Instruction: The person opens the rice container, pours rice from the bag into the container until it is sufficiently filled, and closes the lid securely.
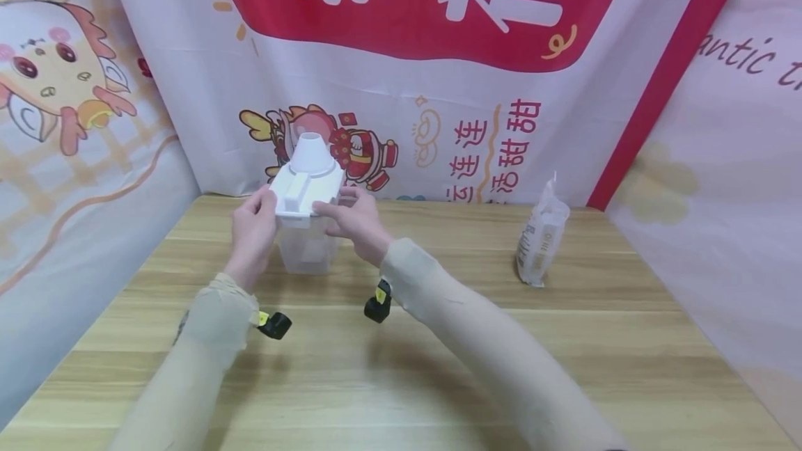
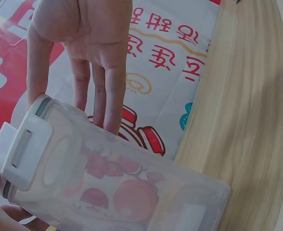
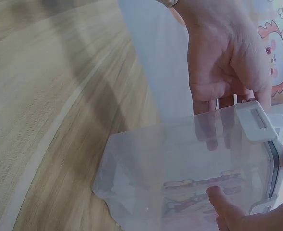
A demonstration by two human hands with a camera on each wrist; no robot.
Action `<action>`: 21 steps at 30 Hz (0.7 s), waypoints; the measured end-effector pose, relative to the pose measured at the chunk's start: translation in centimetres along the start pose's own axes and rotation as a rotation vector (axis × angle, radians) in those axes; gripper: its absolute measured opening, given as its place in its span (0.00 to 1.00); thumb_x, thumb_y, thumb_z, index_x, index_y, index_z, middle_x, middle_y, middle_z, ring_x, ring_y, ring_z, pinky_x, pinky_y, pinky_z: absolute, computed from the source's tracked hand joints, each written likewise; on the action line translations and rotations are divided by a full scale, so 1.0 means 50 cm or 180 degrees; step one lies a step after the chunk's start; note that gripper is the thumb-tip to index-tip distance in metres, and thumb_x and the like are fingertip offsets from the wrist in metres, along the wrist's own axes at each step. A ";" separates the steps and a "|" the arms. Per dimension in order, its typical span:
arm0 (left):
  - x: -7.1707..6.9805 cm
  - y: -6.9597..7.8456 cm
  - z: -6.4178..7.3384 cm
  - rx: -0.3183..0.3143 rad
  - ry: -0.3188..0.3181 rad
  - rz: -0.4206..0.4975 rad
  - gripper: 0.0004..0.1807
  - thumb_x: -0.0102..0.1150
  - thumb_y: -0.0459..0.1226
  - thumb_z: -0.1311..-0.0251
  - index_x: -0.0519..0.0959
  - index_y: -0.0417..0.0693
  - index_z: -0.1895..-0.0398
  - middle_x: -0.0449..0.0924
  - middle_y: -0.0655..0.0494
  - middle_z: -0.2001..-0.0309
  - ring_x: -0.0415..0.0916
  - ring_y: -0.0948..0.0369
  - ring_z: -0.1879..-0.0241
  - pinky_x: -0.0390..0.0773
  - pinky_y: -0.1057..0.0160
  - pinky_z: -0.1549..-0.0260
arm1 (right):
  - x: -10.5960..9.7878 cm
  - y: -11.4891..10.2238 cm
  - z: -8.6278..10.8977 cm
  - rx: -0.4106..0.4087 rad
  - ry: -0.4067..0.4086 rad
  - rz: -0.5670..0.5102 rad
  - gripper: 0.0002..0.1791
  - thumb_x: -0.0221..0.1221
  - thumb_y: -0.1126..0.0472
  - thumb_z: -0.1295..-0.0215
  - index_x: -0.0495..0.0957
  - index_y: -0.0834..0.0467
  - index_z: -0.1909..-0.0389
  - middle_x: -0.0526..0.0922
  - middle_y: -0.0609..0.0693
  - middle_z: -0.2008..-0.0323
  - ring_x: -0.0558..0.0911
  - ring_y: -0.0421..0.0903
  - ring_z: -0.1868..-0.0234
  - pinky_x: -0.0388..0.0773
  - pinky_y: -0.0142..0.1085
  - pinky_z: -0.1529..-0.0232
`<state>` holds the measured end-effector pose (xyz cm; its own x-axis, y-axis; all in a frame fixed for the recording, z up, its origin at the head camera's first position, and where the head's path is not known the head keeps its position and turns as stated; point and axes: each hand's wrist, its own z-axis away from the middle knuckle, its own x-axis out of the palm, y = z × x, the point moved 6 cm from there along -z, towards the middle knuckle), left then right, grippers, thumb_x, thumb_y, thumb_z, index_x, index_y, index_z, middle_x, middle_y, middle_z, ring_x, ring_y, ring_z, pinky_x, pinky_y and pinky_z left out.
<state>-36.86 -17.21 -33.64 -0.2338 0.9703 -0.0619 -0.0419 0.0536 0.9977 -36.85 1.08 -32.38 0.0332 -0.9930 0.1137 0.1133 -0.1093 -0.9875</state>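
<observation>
A translucent plastic storage container [image 1: 307, 246] stands near the back of the table, left of the middle. Its white lid [image 1: 291, 190] carries a cone-shaped white cup [image 1: 311, 154] on top. My left hand [image 1: 253, 232] grips the lid's left edge; in the right wrist view that left hand [image 3: 227, 57] has its fingers along the container's far side. The right hand [image 1: 360, 221] holds the other side, thumb on the lid's front edge and fingers against the wall below. A white side latch [image 2: 30, 151] shows up close in the left wrist view.
A white printed plastic pouch [image 1: 540, 246] stands upright at the table's right. Printed cloth [image 1: 407, 131] hangs right behind the wooden table [image 1: 351, 381], and more cloth covers both sides. A small black camera is strapped to each wrist.
</observation>
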 end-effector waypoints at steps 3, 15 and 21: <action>0.007 0.001 0.003 0.0024 -0.0031 -0.0057 0.30 0.39 0.53 0.25 0.55 0.57 0.23 0.50 0.58 0.24 0.50 0.59 0.27 0.58 0.61 0.33 | -0.007 -0.002 0.002 0.0026 0.0000 -0.0019 0.34 0.73 0.63 0.47 0.69 0.59 0.39 0.75 0.56 0.46 0.80 0.50 0.52 0.83 0.44 0.56; 0.026 -0.003 0.017 0.0021 0.0008 -0.0153 0.31 0.39 0.54 0.26 0.57 0.56 0.23 0.52 0.57 0.24 0.51 0.59 0.28 0.56 0.60 0.32 | -0.031 0.004 0.010 0.0127 0.0028 -0.0120 0.39 0.73 0.65 0.47 0.66 0.59 0.35 0.74 0.57 0.44 0.79 0.51 0.49 0.83 0.44 0.55; 0.042 0.000 0.022 0.0062 0.0014 -0.0168 0.32 0.39 0.55 0.26 0.58 0.53 0.24 0.55 0.56 0.25 0.54 0.60 0.29 0.58 0.61 0.32 | -0.052 0.003 0.017 0.0122 0.0014 -0.0139 0.41 0.73 0.64 0.48 0.65 0.59 0.33 0.74 0.56 0.45 0.79 0.51 0.49 0.83 0.45 0.55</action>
<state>-36.30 -14.91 -33.76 -0.2360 0.9650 -0.1145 -0.0354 0.1093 0.9934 -36.08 3.66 -32.72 0.0229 -0.9875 0.1561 0.1525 -0.1508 -0.9767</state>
